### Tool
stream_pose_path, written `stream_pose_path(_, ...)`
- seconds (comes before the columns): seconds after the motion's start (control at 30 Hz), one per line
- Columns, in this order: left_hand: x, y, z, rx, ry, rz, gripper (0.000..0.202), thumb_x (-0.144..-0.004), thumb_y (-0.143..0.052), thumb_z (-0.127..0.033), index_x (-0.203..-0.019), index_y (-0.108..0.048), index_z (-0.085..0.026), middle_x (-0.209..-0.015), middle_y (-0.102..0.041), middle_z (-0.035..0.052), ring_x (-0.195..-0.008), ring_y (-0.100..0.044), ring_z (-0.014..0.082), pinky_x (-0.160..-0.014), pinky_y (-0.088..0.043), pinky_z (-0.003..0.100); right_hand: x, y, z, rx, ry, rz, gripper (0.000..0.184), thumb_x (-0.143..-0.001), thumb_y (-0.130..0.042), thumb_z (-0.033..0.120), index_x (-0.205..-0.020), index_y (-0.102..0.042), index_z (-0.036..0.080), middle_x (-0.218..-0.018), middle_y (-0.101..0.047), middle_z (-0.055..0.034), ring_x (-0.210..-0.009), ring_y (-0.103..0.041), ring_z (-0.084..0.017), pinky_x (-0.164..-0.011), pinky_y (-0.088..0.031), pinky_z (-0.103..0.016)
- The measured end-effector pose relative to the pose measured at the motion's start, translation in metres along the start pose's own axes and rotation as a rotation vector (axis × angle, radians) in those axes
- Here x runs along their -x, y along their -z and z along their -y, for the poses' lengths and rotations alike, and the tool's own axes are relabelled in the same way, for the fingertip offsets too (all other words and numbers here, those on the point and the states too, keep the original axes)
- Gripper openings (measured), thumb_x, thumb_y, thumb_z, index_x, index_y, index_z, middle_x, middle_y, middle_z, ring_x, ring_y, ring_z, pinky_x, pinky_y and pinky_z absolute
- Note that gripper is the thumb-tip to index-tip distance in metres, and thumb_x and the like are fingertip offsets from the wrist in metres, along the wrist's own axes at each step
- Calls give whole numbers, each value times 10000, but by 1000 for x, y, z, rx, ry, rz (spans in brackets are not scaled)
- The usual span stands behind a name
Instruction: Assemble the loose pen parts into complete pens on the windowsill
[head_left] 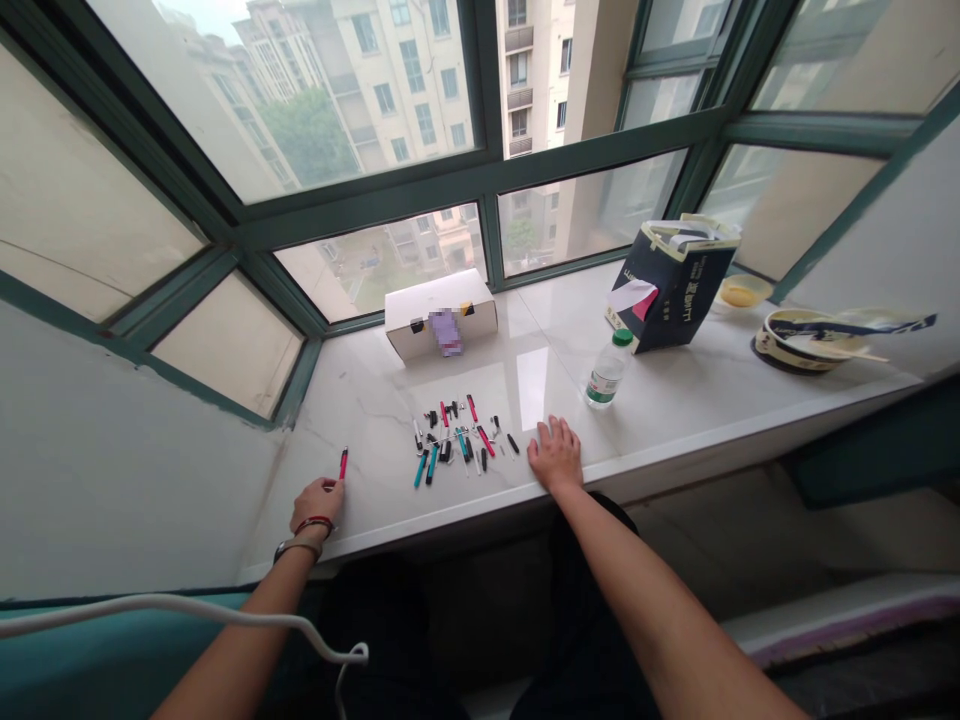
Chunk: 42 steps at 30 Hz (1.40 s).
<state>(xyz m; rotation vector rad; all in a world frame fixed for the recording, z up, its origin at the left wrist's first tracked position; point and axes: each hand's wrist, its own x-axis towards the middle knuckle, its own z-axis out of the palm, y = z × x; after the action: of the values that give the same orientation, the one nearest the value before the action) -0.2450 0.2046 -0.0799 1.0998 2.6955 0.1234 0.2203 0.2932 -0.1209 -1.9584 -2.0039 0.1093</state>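
Observation:
My left hand (319, 503), with a bracelet and a watch at its wrist, is at the left of the white marbled windowsill (390, 490). Its fingers are closed at the near end of a slim red pen (343, 464) with a dark tip pointing away from me. Flat on the sill near the front edge lies my right hand (556, 456), fingers spread and holding nothing. Between the hands is a scatter of pen parts: teal barrels (432, 464), red barrels (486, 441), black pieces (513, 443) and thin pale rods. The smallest pieces are too small to name.
Behind the parts, a white box (441, 345) leans by the window with a purple item (448, 333) against it. To the right stand a green-capped bottle (606, 370), a dark paper bag (675, 290), a takeaway bowl (799, 345) and a small yellowish bowl (742, 292). A white cable (225, 615) crosses my left forearm.

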Motion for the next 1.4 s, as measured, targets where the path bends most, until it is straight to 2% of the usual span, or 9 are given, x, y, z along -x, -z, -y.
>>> stream_pose_path(0.57, 4, -7, 2, 66, 44, -11, 389, -778, -520, -540, -929, -662, -211, -1046, -710, 150, -1022, -638, 350, -826, -498, 420, 1, 1, 0, 0, 4, 13, 462, -912, -419, 321, -1334, -515, 160, -1500, -390, -151, -1397, -275, -316, -1097, -197, -448)
stream_pose_path(0.63, 9, -7, -2, 88, 86, -87, 456, -785, -517, -555, -1008, -643, -177, -1045, -696, 187, -1012, -638, 353, -818, -497, 424, 1, 0, -1, 3, 12, -9, 456, -913, -418, 320, -1327, -520, 157, -1491, -402, -153, -1390, -288, -315, -1093, -203, -445)
stream_pose_path(0.7, 15, -7, -9, 110, 106, -224, 491, -802, -505, -541, -1082, -610, -152, -1047, -680, 200, -997, -637, 345, -800, -496, 420, 1, -2, -1, 2, 17, -23, 447, -916, -416, 324, -1314, -530, 156, -1482, -414, -154, -1383, -299, -314, -1091, -208, -442)
stream_pose_path(0.77, 24, -9, -21, 146, 24, -304, 429, -827, -492, -488, -1087, -596, -163, -999, -683, 160, -957, -644, 309, -789, -491, 391, 1, -2, -1, 2, 16, -26, 443, -916, -415, 326, -1307, -534, 157, -1480, -418, -153, -1383, -299, -314, -1091, -207, -442)
stream_pose_path(0.8, 29, -11, -29, 169, -57, -297, 377, -835, -490, -462, -1059, -601, -179, -952, -687, 126, -923, -649, 284, -784, -486, 369, 1, -1, -1, 2, 16, -24, 443, -915, -415, 326, -1307, -534, 157, -1482, -416, -152, -1384, -297, -314, -1091, -205, -443)
stream_pose_path(0.87, 39, -17, -49, 207, -256, -191, 298, -854, -480, -453, -974, -617, -218, -842, -685, 61, -827, -655, 234, -755, -474, 324, 1, -1, -1, 4, 16, -16, 444, -914, -416, 328, -1307, -534, 159, -1490, -407, -150, -1387, -291, -315, -1093, -199, -445)
stream_pose_path(0.97, 55, -29, -79, 225, -425, -32, 320, -829, -519, -533, -892, -620, -236, -775, -674, 24, -739, -640, 200, -697, -453, 288, 1, -1, -1, 6, 17, -9, 449, -913, -419, 333, -1313, -530, 162, -1493, -401, -151, -1389, -289, -312, -1095, -195, -443)
stream_pose_path(1.13, 70, -47, -110, 156, -385, 68, 370, -765, -599, -562, -882, -599, -212, -784, -679, 53, -743, -636, 215, -652, -434, 284, 1, -1, -1, 6, 13, -24, 441, -911, -428, 338, -1300, -542, 164, -1482, -415, -146, -1383, -299, -308, -1095, -203, -434)
stream_pose_path(1.4, 67, -49, -114, 109, -390, 131, 246, -778, -578, -456, -770, -623, -215, -801, -695, 77, -772, -633, 227, -667, -417, 289, 0, -1, -1, -9, 10, -30, 447, -906, -435, 335, -1306, -533, 163, -1482, -411, -149, -1386, -295, -311, -1098, -206, -442)
